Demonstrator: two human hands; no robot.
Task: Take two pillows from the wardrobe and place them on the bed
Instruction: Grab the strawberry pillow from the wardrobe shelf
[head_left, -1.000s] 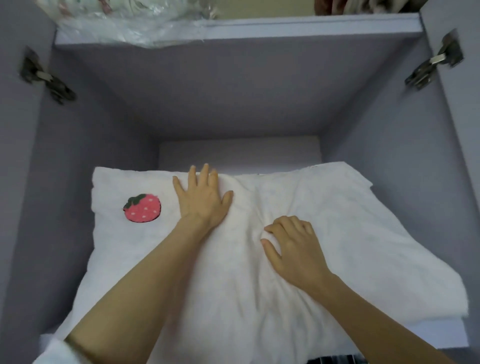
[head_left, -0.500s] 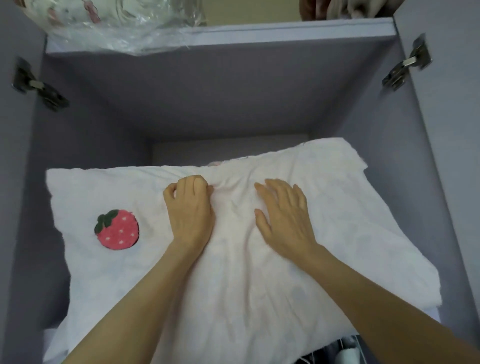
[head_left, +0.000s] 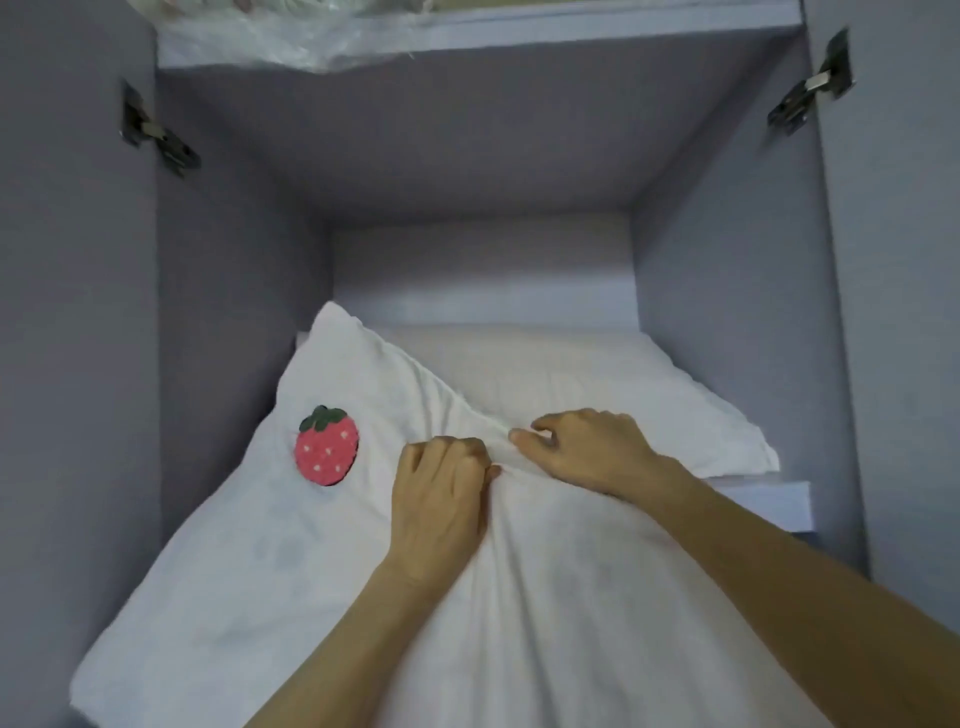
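While hauling the top pillow (head_left: 249, 561) out over the shelf edge (head_left: 769, 499), gripping its far seam from above: left hand (head_left: 441, 509) fisted round bunched cloth, right hand (head_left: 592, 447) pinching the same ridge just beside it, probably for a firm pull on something soft and floppy. Strawberry patch (head_left: 326, 446) facing up, left of both hands. Beyond, lying flat on the shelf, second pillow (head_left: 582, 384), untouched. Farther up, plastic-wrapped bundle (head_left: 291, 31) overhanging the upper shelf.
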